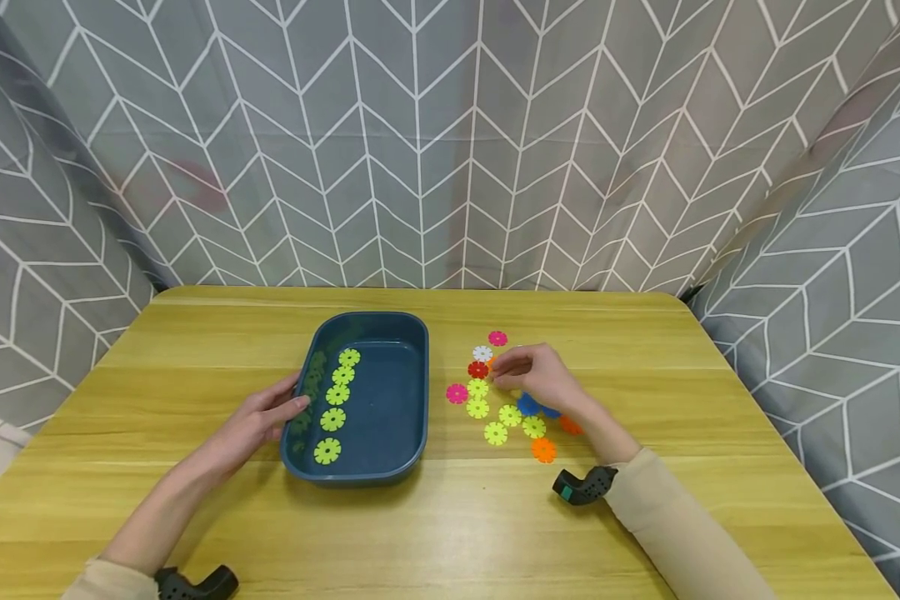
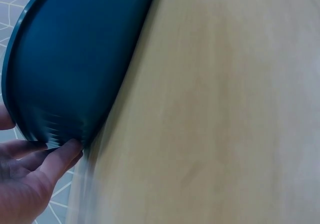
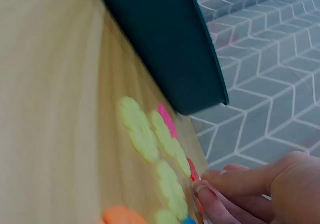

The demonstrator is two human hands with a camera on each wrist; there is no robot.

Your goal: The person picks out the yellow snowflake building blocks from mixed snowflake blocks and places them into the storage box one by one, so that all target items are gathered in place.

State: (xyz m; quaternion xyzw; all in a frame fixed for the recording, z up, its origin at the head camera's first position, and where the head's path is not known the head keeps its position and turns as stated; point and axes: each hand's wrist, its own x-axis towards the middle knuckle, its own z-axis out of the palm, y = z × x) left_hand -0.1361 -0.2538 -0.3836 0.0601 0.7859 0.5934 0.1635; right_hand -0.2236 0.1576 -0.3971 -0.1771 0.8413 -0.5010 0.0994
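A deep, dark-blue rectangular tray with rounded corners, apparently of plastic (image 1: 382,400), is set left of centre on a yellowish wood-grain table (image 1: 480,533). Its left side is gripped by the left hand (image 1: 258,421): the thumb is laid over the rim and the fingers are pressed against the outer wall. Inside, five yellow-green, flower-shaped flat discs with notched edges (image 1: 332,395) are lined up along the left wall, in which they are mirrored.

To the right of the tray, further notched discs are scattered on the table. The right hand (image 1: 543,379) is held low over them, its fingertips brought close to a small orange disc (image 1: 492,364) and a red disc (image 1: 477,365); whether anything is pinched between thumb and fingers cannot be told. Near that hand are seen a white disc (image 1: 482,349), two magenta discs (image 1: 452,393), five loose yellow-green discs (image 1: 496,427) and some blue discs (image 1: 527,405), partly covered by the hand. An orange disc (image 1: 543,444) is placed nearest the front edge. Beige sleeves (image 1: 690,533) and black wrist devices (image 1: 592,485) are worn on both arms.
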